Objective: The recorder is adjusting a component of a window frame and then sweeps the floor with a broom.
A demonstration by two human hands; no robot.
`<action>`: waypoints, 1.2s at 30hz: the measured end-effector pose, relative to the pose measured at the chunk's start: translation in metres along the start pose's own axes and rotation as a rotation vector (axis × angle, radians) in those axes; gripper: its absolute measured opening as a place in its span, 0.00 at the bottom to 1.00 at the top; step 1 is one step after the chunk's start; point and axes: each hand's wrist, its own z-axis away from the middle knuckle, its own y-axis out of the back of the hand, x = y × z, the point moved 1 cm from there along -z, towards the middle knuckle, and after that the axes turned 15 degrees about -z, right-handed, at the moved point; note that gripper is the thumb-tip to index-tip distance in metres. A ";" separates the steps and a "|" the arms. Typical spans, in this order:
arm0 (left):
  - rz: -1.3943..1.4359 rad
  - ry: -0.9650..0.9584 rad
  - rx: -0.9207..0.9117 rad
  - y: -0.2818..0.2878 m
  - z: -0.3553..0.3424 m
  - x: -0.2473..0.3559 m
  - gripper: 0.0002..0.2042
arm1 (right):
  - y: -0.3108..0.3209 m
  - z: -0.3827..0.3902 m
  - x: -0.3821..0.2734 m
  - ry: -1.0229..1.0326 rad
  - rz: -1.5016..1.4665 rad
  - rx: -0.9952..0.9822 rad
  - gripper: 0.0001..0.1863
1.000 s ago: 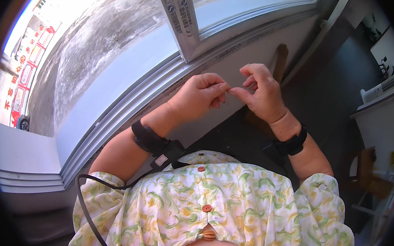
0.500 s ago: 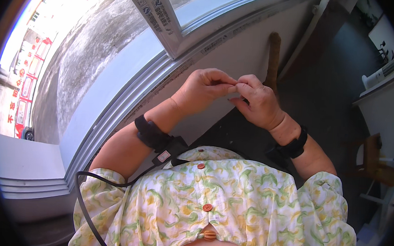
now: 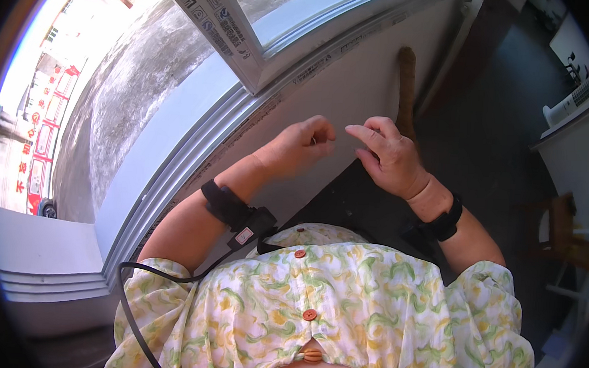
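Observation:
My left hand point(image 3: 300, 144) is raised in front of my chest, near the wall below the window. Its fingers curl in toward the thumb, slightly blurred, and anything held there is too small to make out. Facing it across a short gap is my right hand point(image 3: 394, 156), with thumb and index finger apart and nothing visible between them. A black strap point(image 3: 224, 203) circles my left forearm with a small box and cable on it. Another black strap point(image 3: 444, 223) is around my right forearm.
A white window frame and sill point(image 3: 168, 156) run along my left. A brown, rod-like thing point(image 3: 406, 89) leans by the wall ahead. To the right stand a wooden chair point(image 3: 565, 231) and a white table point(image 3: 571, 127) with a white appliance point(image 3: 569, 106) on it.
My hands were touching at the fingertips and have come apart. The left hand has drawn back a little to the left and down, and the right hand's fingers have spread.

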 end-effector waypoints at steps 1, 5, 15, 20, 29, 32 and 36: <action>-0.012 0.003 0.008 -0.004 0.004 -0.002 0.06 | 0.001 0.002 0.002 -0.033 0.007 0.002 0.23; -0.247 0.034 -0.059 -0.006 0.007 0.010 0.04 | 0.010 0.007 0.007 -0.154 0.021 0.003 0.20; -0.520 0.016 -0.102 0.012 0.020 -0.014 0.03 | -0.008 -0.012 0.010 -0.114 -0.059 -0.033 0.11; -0.485 -0.146 0.265 0.014 0.042 -0.026 0.04 | -0.020 -0.066 0.000 0.014 -0.069 0.018 0.05; -0.253 0.157 0.920 0.071 0.055 -0.011 0.06 | -0.055 -0.151 -0.022 0.166 0.021 0.229 0.08; -0.087 0.132 0.922 0.075 0.048 -0.016 0.06 | -0.062 -0.159 -0.024 0.142 0.060 0.201 0.07; 0.027 -0.051 0.701 0.053 0.048 0.007 0.07 | -0.063 -0.156 -0.016 0.066 -0.015 0.208 0.06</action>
